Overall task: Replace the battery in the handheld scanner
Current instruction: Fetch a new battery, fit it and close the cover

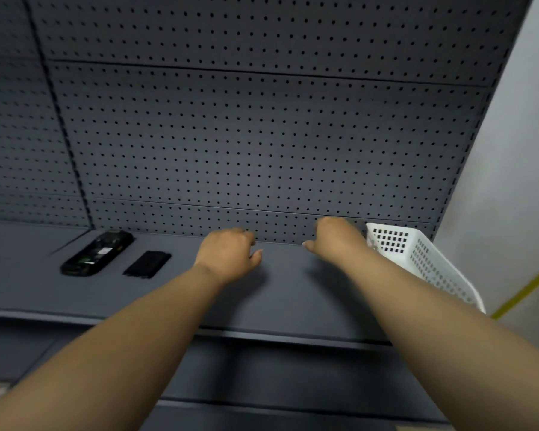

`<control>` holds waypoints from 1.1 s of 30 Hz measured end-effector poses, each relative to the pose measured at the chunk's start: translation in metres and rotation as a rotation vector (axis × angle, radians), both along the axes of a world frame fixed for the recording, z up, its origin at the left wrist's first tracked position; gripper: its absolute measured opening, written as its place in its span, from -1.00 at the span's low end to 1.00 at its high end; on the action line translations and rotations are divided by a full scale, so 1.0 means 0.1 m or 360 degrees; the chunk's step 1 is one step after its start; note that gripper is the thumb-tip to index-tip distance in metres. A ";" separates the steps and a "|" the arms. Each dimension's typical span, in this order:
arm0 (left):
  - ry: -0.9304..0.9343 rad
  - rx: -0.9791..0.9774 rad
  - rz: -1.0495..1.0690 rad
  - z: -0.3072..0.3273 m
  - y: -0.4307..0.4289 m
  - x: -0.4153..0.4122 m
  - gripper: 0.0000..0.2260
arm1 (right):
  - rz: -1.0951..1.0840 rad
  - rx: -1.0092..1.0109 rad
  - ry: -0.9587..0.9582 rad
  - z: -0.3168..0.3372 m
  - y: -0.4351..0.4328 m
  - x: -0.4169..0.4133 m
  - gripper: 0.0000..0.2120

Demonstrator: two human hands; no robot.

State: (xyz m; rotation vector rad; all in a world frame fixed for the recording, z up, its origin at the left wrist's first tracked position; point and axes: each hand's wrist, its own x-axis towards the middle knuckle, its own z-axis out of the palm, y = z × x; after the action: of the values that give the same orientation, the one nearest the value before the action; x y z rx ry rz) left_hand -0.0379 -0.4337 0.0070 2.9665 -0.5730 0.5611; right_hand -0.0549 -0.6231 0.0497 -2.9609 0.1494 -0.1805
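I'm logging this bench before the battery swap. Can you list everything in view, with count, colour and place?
handheld scanner: 1, black, back open and facing up, far left on the shelf
battery: 1, black, flat on the shelf just right of the scanner, apart from it
basket: 1, white, perforated plastic, right end of the shelf; contents not visible
shelf: 1, dark grey, across the middle
pegboard panel: dark grey, behind the shelf
yellow line: 1, on the floor far right
left hand: 1, loosely curled above the shelf, holding nothing
right hand: 1, curled beside the basket, nothing visibly held
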 end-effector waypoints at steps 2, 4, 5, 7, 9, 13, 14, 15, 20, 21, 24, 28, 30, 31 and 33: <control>0.0006 0.0009 -0.0013 0.01 0.18 0.08 -0.64 | -0.0016 0.0028 0.0013 -0.01 0.21 0.08 -0.69; 0.0002 0.0013 -0.0032 0.03 0.38 0.16 -0.64 | -0.0030 0.0020 0.0034 -0.03 0.43 0.14 -0.68; 0.0001 0.0017 -0.0042 0.04 0.49 0.20 -0.64 | -0.0040 0.0008 0.0047 -0.04 0.55 0.17 -0.68; 0.0003 0.0032 -0.0057 0.05 0.71 0.27 -0.65 | -0.0055 -0.0005 0.0063 -0.06 0.78 0.24 -0.69; 0.0009 0.0059 -0.0066 0.06 0.92 0.33 -0.65 | -0.0078 -0.0012 0.0069 -0.09 1.01 0.29 -0.71; 0.0021 0.0070 -0.0085 0.05 1.35 0.44 -0.64 | -0.0117 -0.0007 0.0070 -0.15 1.45 0.35 -0.74; 0.0026 0.0075 -0.0092 0.04 1.45 0.46 -0.64 | -0.0125 0.0001 0.0073 -0.17 1.56 0.36 -0.73; 0.0038 0.0082 -0.0096 0.03 1.53 0.47 -0.63 | -0.0129 0.0003 0.0076 -0.18 1.64 0.36 -0.73; 0.0077 0.0107 -0.0095 -0.01 1.94 0.52 -0.62 | -0.0152 0.0015 0.0075 -0.31 2.05 0.35 -0.70; 0.0077 0.0106 -0.0091 -0.02 2.00 0.53 -0.62 | -0.0154 0.0013 0.0075 -0.33 2.11 0.35 -0.68; 0.0087 0.0104 -0.0075 -0.02 2.15 0.53 -0.62 | -0.0159 0.0036 0.0080 -0.36 2.23 0.35 -0.67; 0.0090 0.0082 -0.0053 -0.05 2.27 0.50 -0.63 | -0.0144 0.0018 0.0077 -0.36 2.31 0.34 -0.63; 0.0106 0.0071 -0.0035 -0.05 2.30 0.49 -0.63 | -0.0119 0.0015 0.0081 -0.36 2.34 0.32 -0.62; 0.0115 0.0069 -0.0024 -0.05 2.31 0.48 -0.63 | -0.0102 0.0014 0.0078 -0.35 2.35 0.32 -0.62; 0.0126 0.0060 0.0002 -0.05 2.34 0.45 -0.63 | -0.0071 0.0004 0.0075 -0.33 2.36 0.30 -0.61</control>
State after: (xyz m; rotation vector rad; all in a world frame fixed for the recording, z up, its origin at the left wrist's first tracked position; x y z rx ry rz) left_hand 0.0068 -0.1996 0.0019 3.0081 -0.5812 0.4355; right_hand -0.0245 -0.3870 0.0167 -2.9622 0.2221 -0.1165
